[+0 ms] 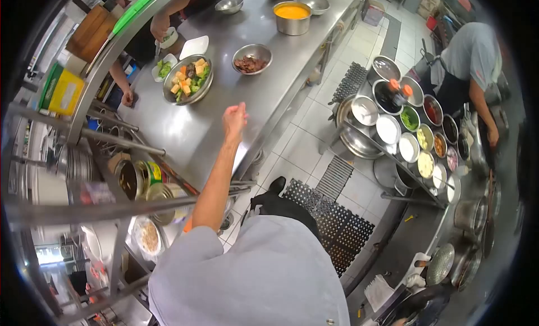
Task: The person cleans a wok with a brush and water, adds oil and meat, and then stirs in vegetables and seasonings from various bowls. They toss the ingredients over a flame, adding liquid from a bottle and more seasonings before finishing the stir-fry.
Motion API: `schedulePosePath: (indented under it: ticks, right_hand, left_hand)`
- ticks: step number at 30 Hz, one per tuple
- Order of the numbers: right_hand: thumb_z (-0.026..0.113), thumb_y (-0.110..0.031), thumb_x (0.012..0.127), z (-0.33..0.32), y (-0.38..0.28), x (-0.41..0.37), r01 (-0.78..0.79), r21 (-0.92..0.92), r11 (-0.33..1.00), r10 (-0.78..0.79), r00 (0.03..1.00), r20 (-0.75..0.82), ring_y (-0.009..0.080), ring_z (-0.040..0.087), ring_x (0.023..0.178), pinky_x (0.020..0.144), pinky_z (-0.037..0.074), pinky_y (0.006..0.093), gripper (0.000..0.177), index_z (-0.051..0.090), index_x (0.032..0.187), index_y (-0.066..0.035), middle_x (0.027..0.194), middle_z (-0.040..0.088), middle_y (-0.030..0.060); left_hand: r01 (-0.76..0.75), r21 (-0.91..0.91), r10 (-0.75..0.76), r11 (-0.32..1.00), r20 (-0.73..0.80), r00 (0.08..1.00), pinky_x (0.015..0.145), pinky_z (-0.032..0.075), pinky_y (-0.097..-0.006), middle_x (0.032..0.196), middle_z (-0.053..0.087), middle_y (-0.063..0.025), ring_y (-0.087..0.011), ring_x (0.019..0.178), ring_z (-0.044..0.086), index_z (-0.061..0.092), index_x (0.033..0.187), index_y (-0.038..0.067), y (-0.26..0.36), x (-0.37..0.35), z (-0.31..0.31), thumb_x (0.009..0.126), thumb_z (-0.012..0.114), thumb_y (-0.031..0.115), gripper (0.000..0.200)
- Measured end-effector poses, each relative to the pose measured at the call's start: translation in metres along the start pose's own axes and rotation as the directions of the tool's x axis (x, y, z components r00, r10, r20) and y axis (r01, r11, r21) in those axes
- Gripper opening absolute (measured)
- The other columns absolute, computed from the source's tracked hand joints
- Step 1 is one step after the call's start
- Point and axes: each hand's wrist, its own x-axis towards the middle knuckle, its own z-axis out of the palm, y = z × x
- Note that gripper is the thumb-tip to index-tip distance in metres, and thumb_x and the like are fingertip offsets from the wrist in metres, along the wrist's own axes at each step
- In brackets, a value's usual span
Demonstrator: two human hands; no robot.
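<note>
Stainless counter (185, 132) runs from near left to far right, and my left hand (234, 121) hangs over a bare part of it. The fingers are drawn into a narrow pinch, and I can't tell whether anything is between them. The bowl of cut vegetables (188, 79) sits beyond the hand to the far left, well apart. The bowl of dark meat (251, 59) is straight beyond it, a little nearer.

The counter's edge passes just right of my hand. Past it is tiled floor with black mats (331, 214), an open aisle up to the rack of seasoning tubs (415, 138). A co-worker's hand (128, 97) rests at the counter's left edge.

The can (147, 174) on the near-left shelf has a green and yellow label, too blurred to read.
</note>
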Motion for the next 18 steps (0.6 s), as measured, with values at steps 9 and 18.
schedulePosePath:
  ticks: [9, 18]
  right_hand:
    - [0.063, -0.030, 0.087, -0.010, -0.145, 0.026, -0.231, 0.043, 0.972, 0.201, 0.913, 0.356, 0.0206, 0.057, 0.084, 0.078, 0.046, 0.0304, 0.059, 0.046, 0.133, 0.003, 0.097, 0.063, 0.0160]
    - [0.068, -0.040, 0.078, -0.048, -0.040, -0.032, -0.475, -0.312, 0.823, 0.567, 0.721, 0.399, 0.0360, 0.055, 0.113, 0.096, 0.042, 0.0397, 0.071, 0.050, 0.124, 0.011, 0.118, 0.058, 0.0283]
  left_hand:
    - [0.315, -0.193, -0.261, 0.929, 0.262, 0.929, 0.061, 0.052, -0.0312, 0.103, 0.059, -0.0171, -0.0225, 0.081, 0.063, 0.053, 0.110, -0.002, 0.074, 0.111, 0.056, 0.082, 0.058, 0.011, 0.032]
    - [-0.043, 0.101, -0.042, 0.994, 0.717, 0.695, 0.067, 0.056, -0.0362, 0.098, 0.063, -0.0100, -0.0192, 0.079, 0.064, 0.051, 0.113, 0.000, 0.025, 0.035, 0.119, 0.074, 0.055, 0.003, 0.039]
